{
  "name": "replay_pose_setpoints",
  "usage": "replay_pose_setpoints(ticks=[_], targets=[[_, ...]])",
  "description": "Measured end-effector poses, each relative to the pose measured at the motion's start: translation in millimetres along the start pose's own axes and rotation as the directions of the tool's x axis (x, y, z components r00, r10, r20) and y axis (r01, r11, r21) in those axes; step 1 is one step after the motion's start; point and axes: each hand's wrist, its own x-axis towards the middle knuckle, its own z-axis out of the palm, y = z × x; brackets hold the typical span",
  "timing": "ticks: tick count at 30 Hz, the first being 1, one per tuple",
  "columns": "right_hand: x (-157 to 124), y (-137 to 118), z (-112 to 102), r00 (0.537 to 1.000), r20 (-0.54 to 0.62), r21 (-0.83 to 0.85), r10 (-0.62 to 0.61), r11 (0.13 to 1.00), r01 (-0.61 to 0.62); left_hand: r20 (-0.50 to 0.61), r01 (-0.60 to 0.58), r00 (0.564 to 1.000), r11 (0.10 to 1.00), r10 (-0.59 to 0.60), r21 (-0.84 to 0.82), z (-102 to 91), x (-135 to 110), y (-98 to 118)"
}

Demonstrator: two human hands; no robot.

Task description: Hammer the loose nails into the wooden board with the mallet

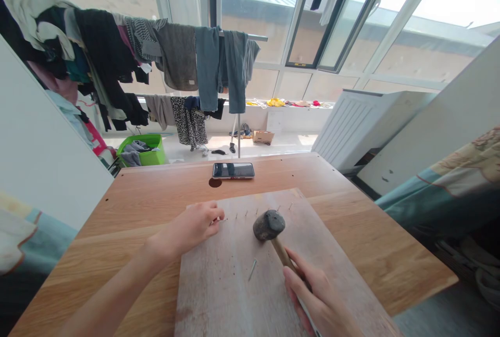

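My right hand (318, 298) grips the wooden handle of a hammer (269, 225), whose dark head hovers over a pale wooden board (219, 285). My left hand (193, 227) rests at the board's far left edge, its fingertips pinched on a small nail standing in the wood. A row of several nails (258, 211) stands along the board's far edge. One loose nail (252, 270) lies flat on the board between my hands.
The board lies on a wooden table (136, 201) with a phone (233, 170) near its far edge. Behind stand a clothes rack hung with garments (175, 61), a green basket (144, 150), white panels (359, 123) and large windows.
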Motion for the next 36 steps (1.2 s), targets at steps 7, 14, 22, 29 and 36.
replay_pose_setpoints(ticks=[7, 14, 22, 29, 36], targets=[[-1, -1, 1, 1.000, 0.007, 0.001, 0.010, 1.000, -0.010, -0.099, -0.085, 0.992, 0.996, 0.084, -0.007, 8.8, 1, 1], [0, -2, 0, 1.000, -0.001, -0.005, 0.013, 1.000, -0.013, -0.326, -0.140, 0.945, 0.934, 0.026, -0.329, 32.5, 9, -6], [3, -26, 6, 0.999, 0.035, 0.003, -0.010, 1.000, 0.010, -0.374, -0.113, 0.925, 0.891, -0.067, -0.440, 45.3, 10, -14], [23, -74, 29, 0.984, 0.148, -0.078, -0.103, 0.990, 0.115, -0.372, -0.124, 0.925, 0.862, -0.079, -0.491, 46.1, 12, -13], [32, -77, 42, 0.974, 0.170, -0.121, -0.147, 0.978, 0.169, -0.395, -0.121, 0.916, 0.894, -0.067, -0.431, 44.7, 12, -13]])
